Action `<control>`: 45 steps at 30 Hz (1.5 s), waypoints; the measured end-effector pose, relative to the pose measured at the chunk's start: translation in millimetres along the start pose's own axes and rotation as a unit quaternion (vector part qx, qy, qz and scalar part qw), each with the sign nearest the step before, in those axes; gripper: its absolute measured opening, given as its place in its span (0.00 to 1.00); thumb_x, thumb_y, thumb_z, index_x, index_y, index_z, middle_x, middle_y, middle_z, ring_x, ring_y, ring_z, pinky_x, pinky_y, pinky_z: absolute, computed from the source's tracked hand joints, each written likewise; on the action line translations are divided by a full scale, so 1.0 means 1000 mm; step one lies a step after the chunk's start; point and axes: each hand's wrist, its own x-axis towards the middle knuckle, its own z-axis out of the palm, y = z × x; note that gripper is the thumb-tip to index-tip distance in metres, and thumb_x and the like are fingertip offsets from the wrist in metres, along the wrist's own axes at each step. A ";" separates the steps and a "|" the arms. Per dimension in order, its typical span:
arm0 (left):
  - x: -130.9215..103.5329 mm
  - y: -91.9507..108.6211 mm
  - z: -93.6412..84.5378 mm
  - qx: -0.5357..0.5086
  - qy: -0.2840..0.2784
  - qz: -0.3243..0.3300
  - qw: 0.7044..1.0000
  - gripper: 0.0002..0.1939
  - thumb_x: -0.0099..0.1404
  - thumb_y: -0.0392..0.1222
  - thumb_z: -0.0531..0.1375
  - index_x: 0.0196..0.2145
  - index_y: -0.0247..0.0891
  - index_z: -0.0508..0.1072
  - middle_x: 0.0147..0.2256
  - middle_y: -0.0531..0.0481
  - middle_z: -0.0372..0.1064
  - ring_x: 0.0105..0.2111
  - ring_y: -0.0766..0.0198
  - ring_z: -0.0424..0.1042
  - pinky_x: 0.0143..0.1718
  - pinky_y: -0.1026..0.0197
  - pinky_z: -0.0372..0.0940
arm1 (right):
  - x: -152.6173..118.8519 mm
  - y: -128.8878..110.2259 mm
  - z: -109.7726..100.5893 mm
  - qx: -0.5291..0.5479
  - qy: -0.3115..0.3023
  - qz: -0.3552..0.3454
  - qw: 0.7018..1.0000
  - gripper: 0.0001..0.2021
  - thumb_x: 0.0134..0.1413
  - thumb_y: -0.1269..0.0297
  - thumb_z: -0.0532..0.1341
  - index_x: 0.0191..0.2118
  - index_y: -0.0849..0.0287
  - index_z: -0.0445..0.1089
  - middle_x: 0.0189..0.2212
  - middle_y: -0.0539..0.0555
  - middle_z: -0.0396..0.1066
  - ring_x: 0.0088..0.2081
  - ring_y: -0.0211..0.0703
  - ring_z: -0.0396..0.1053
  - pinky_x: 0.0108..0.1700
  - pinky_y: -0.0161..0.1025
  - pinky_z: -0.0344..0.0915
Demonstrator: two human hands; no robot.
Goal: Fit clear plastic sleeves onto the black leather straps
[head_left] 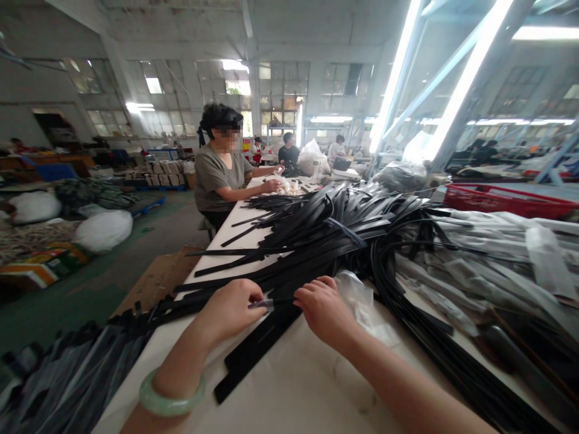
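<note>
The white tabletop (289, 386) ran lengthwise away from me and carried all the stock within arm's reach. The large heap of black straps (344, 229) lay across its middle, fanned toward my side so that single ends could be drawn out. To the right, straps in clear sleeves (488, 253) lay in a separate pile, apart from the bare ones. A co-worker (219, 175) sat at the far left edge, hands on a small pale pile. Two flat straps (257, 349) lay just in front of me, pointing at my hands. My left hand (230, 310) and my right hand (323, 310) met over one black strap end (283, 303). The fingers of both hands were narrowed onto a small clear film piece (265, 305) at that end, holding it taut between them. A jade bangle (169, 401) sat on my left wrist.
</note>
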 end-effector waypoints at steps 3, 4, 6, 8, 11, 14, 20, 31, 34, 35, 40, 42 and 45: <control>0.002 0.003 0.004 0.003 0.035 0.009 0.999 0.08 0.59 0.41 0.59 0.31 0.39 0.78 0.34 0.46 0.75 0.34 0.57 0.72 0.35 0.61 0.61 | -0.001 0.001 0.000 0.001 0.003 0.003 1.000 0.10 0.63 0.68 0.57 0.29 0.57 0.69 0.28 0.50 0.72 0.36 0.43 0.68 0.49 0.44 0.50; 0.002 0.003 0.005 -0.002 0.039 0.014 0.999 0.09 0.60 0.40 0.58 0.31 0.39 0.78 0.34 0.46 0.75 0.35 0.57 0.72 0.35 0.61 0.61 | -0.001 0.001 0.000 0.001 0.004 0.002 1.000 0.10 0.63 0.68 0.57 0.29 0.57 0.69 0.28 0.50 0.72 0.36 0.43 0.68 0.49 0.43 0.50; 0.003 0.002 0.005 -0.020 0.040 0.025 0.999 0.09 0.60 0.39 0.58 0.31 0.39 0.79 0.35 0.46 0.76 0.36 0.57 0.73 0.37 0.61 0.62 | -0.001 0.002 0.000 -0.001 0.004 0.001 1.000 0.09 0.62 0.68 0.58 0.29 0.57 0.69 0.28 0.50 0.72 0.36 0.43 0.68 0.49 0.43 0.50; 0.004 0.002 0.004 -0.045 0.035 0.030 0.998 0.09 0.60 0.39 0.58 0.31 0.39 0.79 0.34 0.46 0.76 0.36 0.57 0.73 0.37 0.61 0.62 | -0.001 0.002 0.000 -0.003 0.003 0.002 1.000 0.09 0.62 0.68 0.58 0.29 0.57 0.69 0.28 0.50 0.72 0.36 0.43 0.68 0.49 0.43 0.50; 0.005 0.003 0.002 -0.081 0.031 0.025 0.996 0.08 0.60 0.37 0.58 0.30 0.38 0.79 0.33 0.47 0.77 0.34 0.58 0.74 0.37 0.61 0.62 | -0.001 0.002 -0.001 -0.003 0.000 0.004 1.000 0.10 0.62 0.68 0.58 0.29 0.57 0.69 0.28 0.50 0.73 0.36 0.43 0.68 0.48 0.43 0.50; 0.007 0.004 0.003 -0.090 0.041 0.023 0.995 0.08 0.60 0.37 0.59 0.29 0.37 0.79 0.30 0.48 0.77 0.32 0.59 0.74 0.34 0.62 0.62 | -0.001 0.001 -0.003 -0.006 -0.005 0.009 1.000 0.10 0.63 0.68 0.58 0.29 0.57 0.69 0.28 0.50 0.73 0.35 0.42 0.68 0.48 0.43 0.50; 0.012 0.007 0.019 -0.070 0.075 0.028 0.994 0.07 0.58 0.34 0.60 0.26 0.37 0.78 0.29 0.48 0.76 0.33 0.59 0.73 0.36 0.61 0.62 | 0.000 0.000 -0.006 -0.007 -0.014 0.006 1.000 0.11 0.63 0.67 0.58 0.27 0.58 0.68 0.27 0.51 0.73 0.35 0.42 0.68 0.47 0.42 0.51; 0.010 0.027 0.032 -0.033 0.121 0.049 0.991 0.12 0.60 0.28 0.56 0.25 0.39 0.76 0.30 0.52 0.73 0.33 0.63 0.71 0.34 0.63 0.60 | 0.001 -0.007 0.005 0.003 0.000 -0.026 1.000 0.07 0.63 0.65 0.59 0.34 0.57 0.72 0.30 0.50 0.74 0.37 0.43 0.70 0.52 0.43 0.53; 0.011 0.017 0.025 -0.016 0.146 0.035 0.989 0.11 0.61 0.29 0.57 0.26 0.38 0.76 0.31 0.50 0.73 0.34 0.60 0.71 0.36 0.61 0.60 | 0.003 0.014 -0.003 -0.019 0.017 0.012 1.000 0.04 0.61 0.62 0.62 0.37 0.55 0.74 0.36 0.51 0.75 0.43 0.46 0.70 0.58 0.49 0.46; 0.012 0.014 0.024 -0.012 0.153 0.030 0.988 0.10 0.61 0.29 0.57 0.26 0.37 0.76 0.31 0.49 0.73 0.34 0.59 0.71 0.36 0.60 0.60 | 0.003 0.019 -0.006 -0.029 0.023 0.026 0.999 0.05 0.62 0.63 0.61 0.36 0.55 0.74 0.36 0.51 0.75 0.43 0.47 0.70 0.58 0.50 0.47; 0.011 0.019 0.031 -0.026 0.138 0.056 0.989 0.10 0.61 0.29 0.59 0.26 0.38 0.76 0.30 0.52 0.74 0.33 0.63 0.72 0.36 0.63 0.61 | 0.001 0.005 -0.002 -0.032 0.026 0.001 0.999 0.09 0.63 0.64 0.59 0.32 0.55 0.74 0.31 0.51 0.74 0.40 0.45 0.68 0.54 0.47 0.50; 0.011 0.022 0.033 -0.034 0.125 0.072 0.989 0.11 0.60 0.28 0.59 0.25 0.39 0.76 0.29 0.54 0.73 0.33 0.65 0.72 0.35 0.65 0.61 | 0.000 -0.003 0.002 -0.027 0.021 -0.033 0.999 0.09 0.63 0.64 0.59 0.31 0.55 0.73 0.30 0.50 0.73 0.39 0.43 0.68 0.55 0.46 0.50; 0.011 0.019 0.030 -0.031 0.133 0.068 0.988 0.11 0.60 0.28 0.58 0.25 0.39 0.76 0.30 0.53 0.73 0.33 0.63 0.71 0.35 0.63 0.61 | 0.002 0.004 0.001 -0.028 0.027 -0.022 0.999 0.05 0.61 0.61 0.63 0.35 0.55 0.74 0.34 0.51 0.75 0.41 0.45 0.69 0.59 0.50 0.45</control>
